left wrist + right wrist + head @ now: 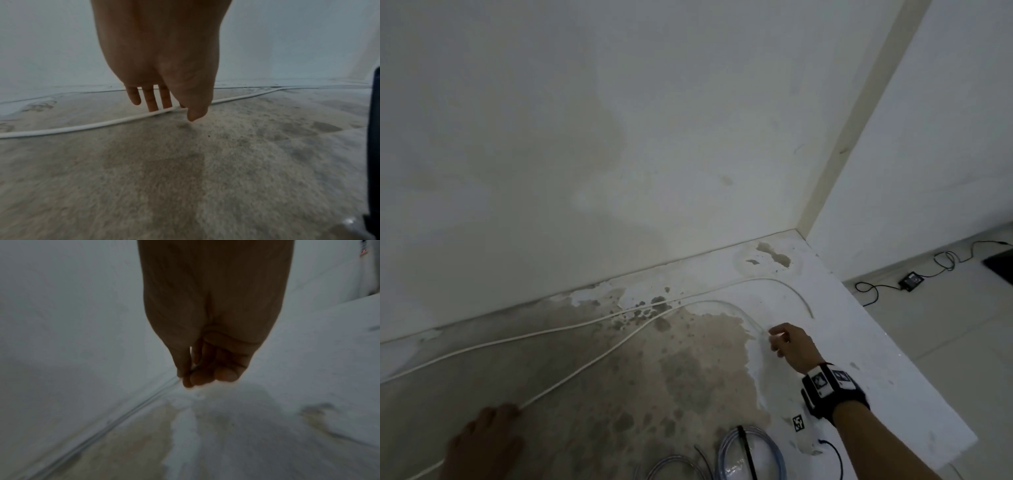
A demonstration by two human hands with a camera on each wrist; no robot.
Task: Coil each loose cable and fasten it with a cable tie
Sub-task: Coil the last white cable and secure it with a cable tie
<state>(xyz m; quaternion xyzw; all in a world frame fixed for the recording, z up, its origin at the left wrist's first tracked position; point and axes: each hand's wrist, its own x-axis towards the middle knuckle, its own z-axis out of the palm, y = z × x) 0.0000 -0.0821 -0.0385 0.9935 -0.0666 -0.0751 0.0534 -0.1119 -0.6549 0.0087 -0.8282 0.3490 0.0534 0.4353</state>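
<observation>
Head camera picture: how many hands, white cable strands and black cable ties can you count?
Hands: 2, left hand and right hand
White cable strands: 2
Black cable tie: 1
Total: 5

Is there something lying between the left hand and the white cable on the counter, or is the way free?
Nothing visible is in the way. The left hand already touches the white cable with its fingertips; only bare stained counter lies around it.
</observation>
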